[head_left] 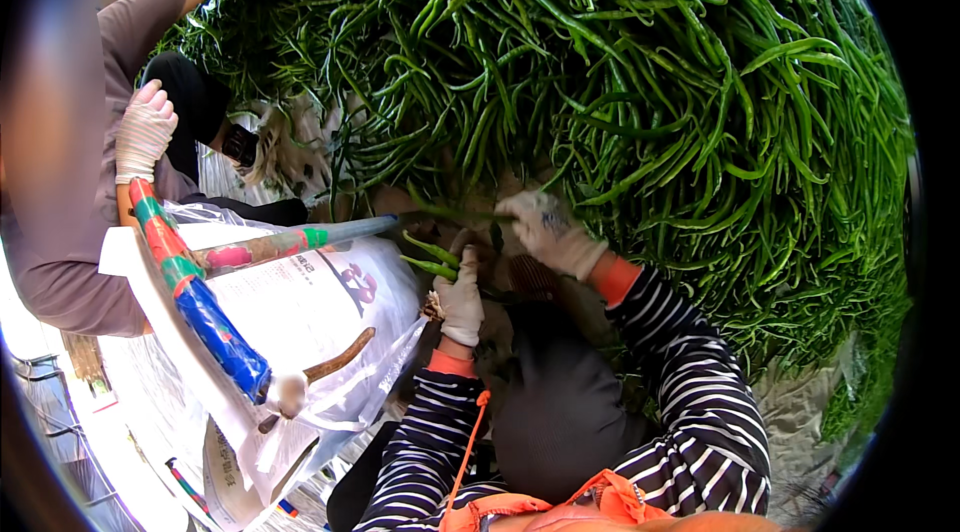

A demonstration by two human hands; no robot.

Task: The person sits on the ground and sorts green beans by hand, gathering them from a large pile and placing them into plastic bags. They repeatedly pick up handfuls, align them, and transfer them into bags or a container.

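My left hand (pixel 460 303), in a white knit glove, has a couple of green chili peppers (pixel 433 259) gripped between thumb and fingers, their tips pointing left. To its upper right is my right hand (pixel 553 233), gloved the same way. Its fingertips pinch one end of a long, blurred green chili pepper (pixel 461 213) that extends leftward. Beyond both hands rises a large heap of long green chili peppers (pixel 600 81). My dark-clad knee (pixel 559 412) is below and between my forearms.
Left of my hands, clear plastic bags (pixel 352 262) hang on a frame wrapped in coloured tape (pixel 217 329), with a pole (pixel 300 241) jutting toward my left hand. Another person (pixel 82 179) sits at the left, a gloved hand (pixel 145 130) near the frame. Crumpled pale sheeting (pixel 795 412) lies lower right.
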